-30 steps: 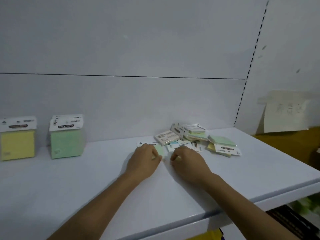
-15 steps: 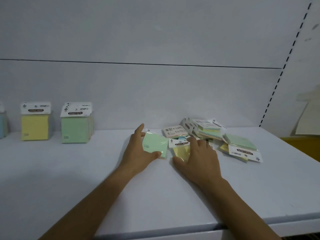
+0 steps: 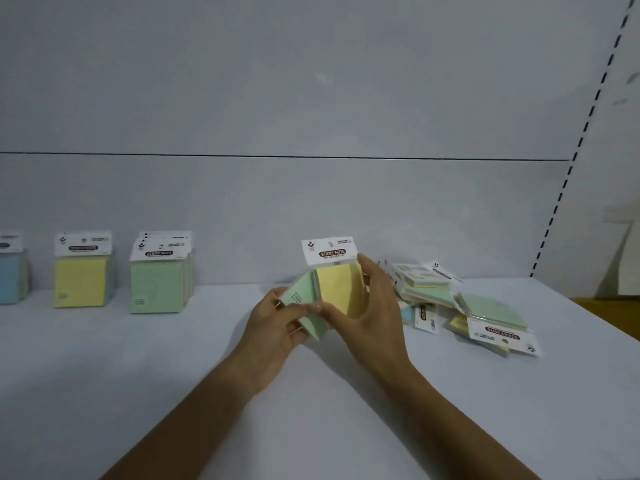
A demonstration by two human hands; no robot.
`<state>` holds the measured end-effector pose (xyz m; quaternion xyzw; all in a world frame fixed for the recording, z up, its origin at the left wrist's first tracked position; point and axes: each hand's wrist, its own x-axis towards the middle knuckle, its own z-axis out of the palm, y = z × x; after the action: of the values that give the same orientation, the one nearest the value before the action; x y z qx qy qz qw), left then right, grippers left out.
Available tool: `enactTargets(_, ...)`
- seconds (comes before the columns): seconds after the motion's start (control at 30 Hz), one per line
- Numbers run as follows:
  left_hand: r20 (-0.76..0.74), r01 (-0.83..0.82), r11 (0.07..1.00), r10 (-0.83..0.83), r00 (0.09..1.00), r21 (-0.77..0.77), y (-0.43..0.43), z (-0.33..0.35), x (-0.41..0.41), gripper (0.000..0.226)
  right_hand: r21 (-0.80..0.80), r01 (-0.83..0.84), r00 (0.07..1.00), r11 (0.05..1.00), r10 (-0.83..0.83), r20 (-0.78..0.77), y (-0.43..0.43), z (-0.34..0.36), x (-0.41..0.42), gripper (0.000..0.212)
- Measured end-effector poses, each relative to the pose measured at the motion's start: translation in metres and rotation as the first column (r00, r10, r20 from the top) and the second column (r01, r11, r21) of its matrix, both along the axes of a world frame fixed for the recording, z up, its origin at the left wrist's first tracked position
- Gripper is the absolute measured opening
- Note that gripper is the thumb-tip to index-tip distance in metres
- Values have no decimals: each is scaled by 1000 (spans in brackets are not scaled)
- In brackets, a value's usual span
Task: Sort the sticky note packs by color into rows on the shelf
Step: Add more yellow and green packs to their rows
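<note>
Three rows (blue, yellow, green) already stood left of the unsorted pile (image 3: 460,306) on the shelf (image 3: 173,375), plenty remained, and left hand (image 3: 273,323) fingers pinched a green pack (image 3: 304,306), right hand (image 3: 374,306) a yellow pack (image 3: 337,289).

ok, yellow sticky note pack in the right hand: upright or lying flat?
Upright. The yellow sticky note pack is held clear of the white shelf by the right hand, white header card on top, label reading right way up.

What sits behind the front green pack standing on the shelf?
Behind the front green pack more header cards and pack edges show, so further packs stand there; their colours and count are hidden.
</note>
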<state>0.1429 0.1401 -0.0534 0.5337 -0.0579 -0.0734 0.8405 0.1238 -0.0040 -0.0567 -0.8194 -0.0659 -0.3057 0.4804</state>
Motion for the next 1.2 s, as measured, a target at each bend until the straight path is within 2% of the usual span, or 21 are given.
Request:
enactTargets(0.07, 24, 33, 999, -32, 999, -32, 3, 0, -1, 38, -39, -34, 999, 999, 35, 6, 7, -8, 2, 83)
enactTargets(0.13, 47, 61, 997, -59, 997, -39, 3, 1, -1, 38, -67, -52, 998, 996, 53, 25, 7, -10, 7, 75)
enactTargets(0.23, 66, 81, 995, -77, 995, -54, 3, 0, -1, 34, -12, -47, 999, 999, 47, -19, 4, -7, 7, 85)
enactTargets(0.3, 78, 87, 995, -82, 994, -56, 2, -1, 0, 32, 97, -37, 992, 995, 49, -117, 3, -5, 5, 98)
enactTargets(0.33, 83, 89, 995, -85, 993, -55, 1, -1, 0, 31, 168, -40, 985, 985, 67, -159, 2, -5, 4, 97)
enactTargets(0.4, 96, 61, 998, -60, 994, -9, 1, -1, 1, 25, 337, -66, 975, 939, 133, -180, -1, -2, 2, 78)
enactTargets(0.5, 128, -30, 991, 13, 992, 133, -1, -3, 2, 19, 540, -142, 965, 830, 238, -113, -1, 8, -8, 47)
enactTargets(0.6, 145, -75, 978, 47, 988, 193, -4, -6, 1, 17, 695, -204, 939, 689, 337, -59, 1, 15, -17, 43)
enactTargets(0.73, 134, -105, 973, 78, 988, 207, -5, -6, 2, 17, 712, -161, 924, 684, 359, -135, -1, 14, -16, 45)
enactTargets(0.87, 116, -113, 971, 90, 989, 211, -4, -7, 3, 11, 707, -112, 916, 698, 348, -199, -2, 12, -14, 34)
enactTargets(1.0, 108, -128, 968, 107, 988, 214, -4, -9, 4, 13, 703, -84, 905, 706, 350, -244, -2, 8, -13, 33)
enactTargets(1.07, 112, -134, 971, 113, 987, 197, -4, -8, 4, 13, 672, -80, 913, 736, 325, -247, -1, 8, -14, 32)
enactTargets(1.2, 142, -128, 969, 99, 985, 213, -4, -9, 4, 18, 674, -129, 899, 727, 372, -230, -1, 8, -16, 37)
